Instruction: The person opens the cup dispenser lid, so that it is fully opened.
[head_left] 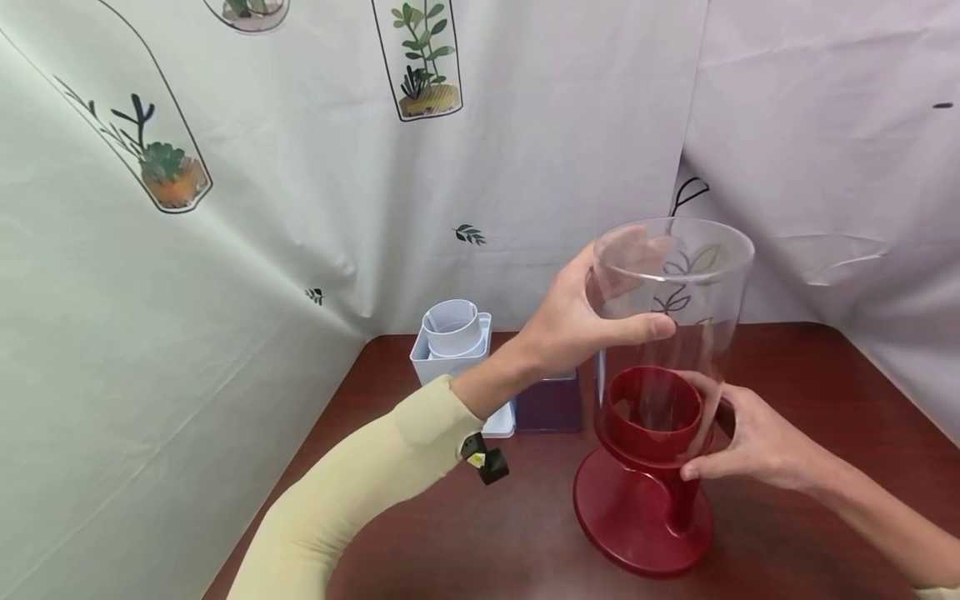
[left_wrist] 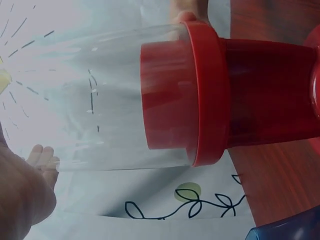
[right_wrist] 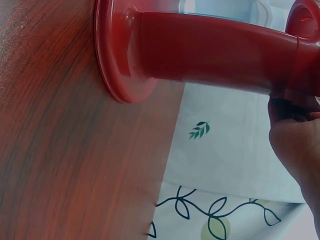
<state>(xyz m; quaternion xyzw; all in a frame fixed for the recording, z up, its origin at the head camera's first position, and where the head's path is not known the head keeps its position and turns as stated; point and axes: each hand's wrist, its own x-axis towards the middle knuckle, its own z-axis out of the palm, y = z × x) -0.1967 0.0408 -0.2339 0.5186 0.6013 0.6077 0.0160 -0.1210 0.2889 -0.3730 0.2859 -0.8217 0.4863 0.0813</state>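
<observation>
A tall clear cylinder (head_left: 716,321), open at the top, stands upright on a red stand (head_left: 637,529) with a wide round base. The cylinder's lower end surrounds the stand's red inner ring (left_wrist: 170,95) and meets its flange (left_wrist: 210,95). My left hand (head_left: 577,317) grips the cylinder near its upper rim, thumb across the near side and fingers on the far side. Lower down, my right hand (head_left: 768,442) holds the stand just under the flange, thumb in front; some of its fingers are hidden behind the red part. The base rests on the table.
Behind my left forearm stand a white square container (head_left: 450,367) with a white round cup (head_left: 453,329) in it, a white flat piece (head_left: 500,421) and a dark blue-purple box (head_left: 550,406). Patterned cloth (head_left: 525,167) hangs round the dark red table (head_left: 480,517).
</observation>
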